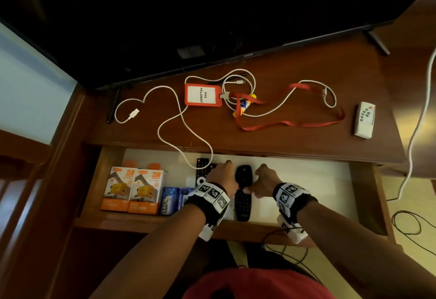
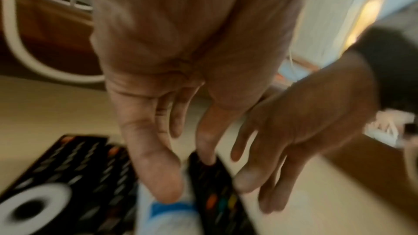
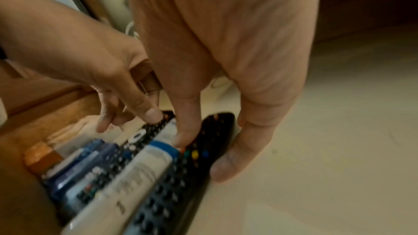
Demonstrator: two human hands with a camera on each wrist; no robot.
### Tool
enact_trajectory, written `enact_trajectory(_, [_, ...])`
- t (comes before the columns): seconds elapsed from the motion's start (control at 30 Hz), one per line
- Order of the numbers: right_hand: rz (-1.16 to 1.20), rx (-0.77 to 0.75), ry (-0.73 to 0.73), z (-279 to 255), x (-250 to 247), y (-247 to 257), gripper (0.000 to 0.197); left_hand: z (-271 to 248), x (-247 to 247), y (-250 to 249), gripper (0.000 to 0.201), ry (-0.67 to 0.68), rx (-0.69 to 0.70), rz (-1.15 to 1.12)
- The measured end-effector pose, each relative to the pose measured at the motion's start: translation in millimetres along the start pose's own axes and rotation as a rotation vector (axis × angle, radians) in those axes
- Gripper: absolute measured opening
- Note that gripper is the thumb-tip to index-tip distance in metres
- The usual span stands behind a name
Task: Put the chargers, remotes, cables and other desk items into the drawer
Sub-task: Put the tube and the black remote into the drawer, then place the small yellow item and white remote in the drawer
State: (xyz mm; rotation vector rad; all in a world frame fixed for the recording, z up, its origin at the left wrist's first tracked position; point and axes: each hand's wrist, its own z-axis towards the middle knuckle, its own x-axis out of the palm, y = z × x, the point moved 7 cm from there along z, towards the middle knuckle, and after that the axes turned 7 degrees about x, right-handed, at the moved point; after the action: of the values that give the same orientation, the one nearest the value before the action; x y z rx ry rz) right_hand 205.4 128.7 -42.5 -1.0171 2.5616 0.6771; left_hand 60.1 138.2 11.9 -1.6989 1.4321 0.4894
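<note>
Wooden desk [image 1: 306, 67], drawer [image 1: 368, 195] open below front edge. My right hand [image 1: 265, 182] pinches black curved remote [image 1: 243, 200], colored buttons, mid-drawer. My left hand [image 1: 221, 175] loose, fingertips on flat black remote [image 1: 201, 172] beside it. White cable [image 1: 179, 119] on desk, trailing over front edge.

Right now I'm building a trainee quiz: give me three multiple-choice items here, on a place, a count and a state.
1. Where does the red badge holder lie? A) in the drawer B) on the desktop C) on the floor
2. How many orange charger boxes stand in the drawer? A) one B) two C) four
3. What is the right hand doing? A) hanging idle B) lying flat on the desktop C) pinching a black remote
B, it lies on the wood; B, two side by side; C, thumb and finger clasp its sides.
</note>
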Motion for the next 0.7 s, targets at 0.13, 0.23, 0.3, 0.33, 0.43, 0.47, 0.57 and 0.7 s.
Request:
enact_trajectory(0.13, [0.122, -0.129, -0.087, -35.8, -53.7, 19.0, 0.022, -5.4, -64.3, -38.1, 0.013, -0.258, 0.097, -0.160])
enact_trajectory(0.23, [0.221, -0.212, -0.209, -68.1, -116.0, 27.0, 0.024, 1.8, -123.7, -70.9, 0.017, -0.465, 0.221, -0.238])
enact_trajectory(0.3, [0.184, -0.250, -0.404, -86.0, -166.1, 26.9, 0.026, 13.7, -152.4, -90.1, 0.018, -0.572, 0.285, -0.191])
enact_trajectory(0.33, [0.141, -0.254, -0.514, -91.2, -190.7, 25.0, 0.028, 22.3, -159.9, -97.1, 0.017, -0.607, 0.298, -0.131])
enact_trajectory(0.43, [-0.010, -0.226, -0.828, -90.6, -257.2, 14.5, 0.017, 51.4, -160.7, -106.6, 0.023, -0.638, 0.248, 0.126])
enact_trajectory(0.47, [0.001, -0.191, -0.888, -84.8, -273.6, 8.5, 0.020, 59.2, -157.1, -105.2, 0.025, -0.621, 0.206, 0.209])
enact_trajectory(0.57, [0.073, 0.036, -0.874, -58.9, -300.4, -16.7, 0.056, 76.0, -148.0, -100.1, 0.029, -0.569, 0.102, 0.383])
enact_trajectory(0.7, [0.084, 0.218, -0.794, -36.7, -307.8, -38.0, 0.070, 86.3, -149.6, -101.8, 0.030, -0.535, 0.075, 0.427])
